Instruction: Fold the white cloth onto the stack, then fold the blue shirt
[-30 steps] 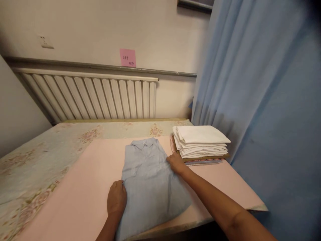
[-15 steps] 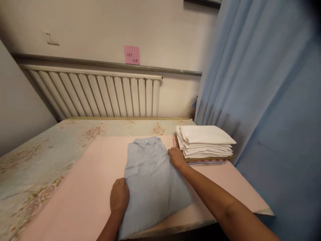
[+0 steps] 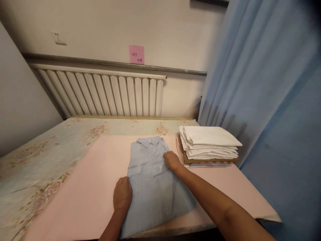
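Observation:
A light blue collared shirt [image 3: 152,187] lies flat, its collar at the far end and its sides tucked into a narrow shape. At its left edge is my left hand [image 3: 122,193], fingers curled closed on the cloth. My right hand [image 3: 172,161] pinches the fabric near the upper right side, below the collar. Both sets of fingertips are partly hidden. The shirt's lower end spreads towards the near edge of the pink cloth [image 3: 82,187] beneath it.
To the right stands a stack of folded white cloths [image 3: 210,140] on top of brown and patterned ones. A floral cover [image 3: 37,157] lies under the pink cloth. A radiator [image 3: 105,93] lines the wall behind, and a blue curtain [image 3: 263,83] hangs at right.
My right hand has moved slightly inward over the shirt's right side. The left hand stays at the left edge. The whole view has shifted a little.

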`<state>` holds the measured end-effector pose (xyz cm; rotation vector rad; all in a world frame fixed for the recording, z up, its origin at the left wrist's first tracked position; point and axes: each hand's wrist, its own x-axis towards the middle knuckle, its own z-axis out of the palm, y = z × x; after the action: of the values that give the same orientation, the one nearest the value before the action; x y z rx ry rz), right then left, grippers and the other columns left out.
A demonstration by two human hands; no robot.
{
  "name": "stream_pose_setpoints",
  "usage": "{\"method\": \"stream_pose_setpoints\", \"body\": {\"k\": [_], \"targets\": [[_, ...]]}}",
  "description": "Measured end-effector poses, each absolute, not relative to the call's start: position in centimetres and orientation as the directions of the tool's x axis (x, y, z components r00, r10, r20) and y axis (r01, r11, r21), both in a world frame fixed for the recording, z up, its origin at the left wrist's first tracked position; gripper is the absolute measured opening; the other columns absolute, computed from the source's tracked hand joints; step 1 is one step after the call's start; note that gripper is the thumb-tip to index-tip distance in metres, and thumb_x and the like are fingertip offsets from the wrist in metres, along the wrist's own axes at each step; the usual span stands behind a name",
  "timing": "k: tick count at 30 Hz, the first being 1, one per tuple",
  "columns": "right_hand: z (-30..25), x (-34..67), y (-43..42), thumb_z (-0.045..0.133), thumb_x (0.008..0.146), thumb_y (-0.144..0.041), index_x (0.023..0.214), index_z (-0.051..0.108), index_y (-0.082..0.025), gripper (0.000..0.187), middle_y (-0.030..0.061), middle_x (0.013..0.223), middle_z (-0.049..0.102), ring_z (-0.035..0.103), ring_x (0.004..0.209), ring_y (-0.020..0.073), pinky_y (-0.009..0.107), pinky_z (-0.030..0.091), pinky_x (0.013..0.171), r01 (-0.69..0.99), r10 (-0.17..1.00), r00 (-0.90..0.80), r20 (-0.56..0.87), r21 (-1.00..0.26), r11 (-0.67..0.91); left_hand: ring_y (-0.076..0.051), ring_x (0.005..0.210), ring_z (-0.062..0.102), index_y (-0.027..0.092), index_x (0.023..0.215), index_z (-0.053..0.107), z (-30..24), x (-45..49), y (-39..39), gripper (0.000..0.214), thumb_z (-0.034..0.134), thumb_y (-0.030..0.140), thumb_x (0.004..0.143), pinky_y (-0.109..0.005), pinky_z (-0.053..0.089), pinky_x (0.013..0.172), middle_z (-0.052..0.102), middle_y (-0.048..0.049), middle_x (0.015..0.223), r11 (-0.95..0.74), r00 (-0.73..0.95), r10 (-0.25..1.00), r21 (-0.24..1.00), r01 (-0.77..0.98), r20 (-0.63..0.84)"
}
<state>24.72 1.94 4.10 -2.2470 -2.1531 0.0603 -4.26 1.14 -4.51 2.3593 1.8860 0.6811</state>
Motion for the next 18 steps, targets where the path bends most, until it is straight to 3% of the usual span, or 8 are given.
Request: {"method": "stream_pose_setpoints", "body": {"k": [6,10,12,18], "targets": [[4.0,21.5,3.0,0.057,0.083,-0.046,0.092,0.070,-0.024,0.028,0.0036,0.094,0.071,0.064,0.087,0.0180,0.023,0.041,0.066,0.987,0.985,-0.030,-0.168,-0.159,0.003,-0.020,0.091,0.054,0.016,0.095,0.057,-4.5,-4.2,1.2,0.023,0.035,0.016,0.090,-0.031,0.041,0.082,0.059,-0.0082,0.092,-0.242,0.152,0.944,0.302,0.922,0.292],[3.4,20.5,3.2,0.066,0.074,-0.036,0.079,0.072,-0.021,0.017,0.0059,0.086,0.072,0.065,0.081,0.0201,0.024,0.041,0.062,0.986,0.975,-0.026,-0.219,-0.164,-0.010,-0.020,0.091,0.054,0.016,0.094,0.057,-4.5,-4.3,1.1,0.023,0.035,0.017,0.091,-0.031,0.041,0.081,0.058,-0.0078,0.092,-0.240,0.149,0.945,0.304,0.922,0.291],[3.0,20.3,3.2,0.059,0.078,-0.027,0.079,0.071,-0.020,0.014,0.0071,0.087,0.071,0.064,0.082,0.0196,0.024,0.040,0.063,0.985,0.983,-0.019,-0.185,-0.174,-0.013,-0.020,0.091,0.054,0.016,0.095,0.057,-4.5,-4.3,1.0,0.023,0.034,0.018,0.091,-0.031,0.041,0.082,0.058,-0.0077,0.092,-0.237,0.145,0.945,0.307,0.922,0.294],[1.3,19.9,2.8,0.036,0.091,-0.020,0.101,0.063,-0.018,0.028,0.0078,0.100,0.067,0.059,0.090,0.0182,0.026,0.039,0.073,0.969,0.998,0.058,0.038,-0.242,-0.047,-0.020,0.090,0.054,0.016,0.095,0.056,-4.7,-4.4,1.0,0.022,0.034,0.017,0.091,-0.031,0.041,0.081,0.058,-0.0077,0.092,-0.233,0.138,0.944,0.311,0.922,0.299]]}}
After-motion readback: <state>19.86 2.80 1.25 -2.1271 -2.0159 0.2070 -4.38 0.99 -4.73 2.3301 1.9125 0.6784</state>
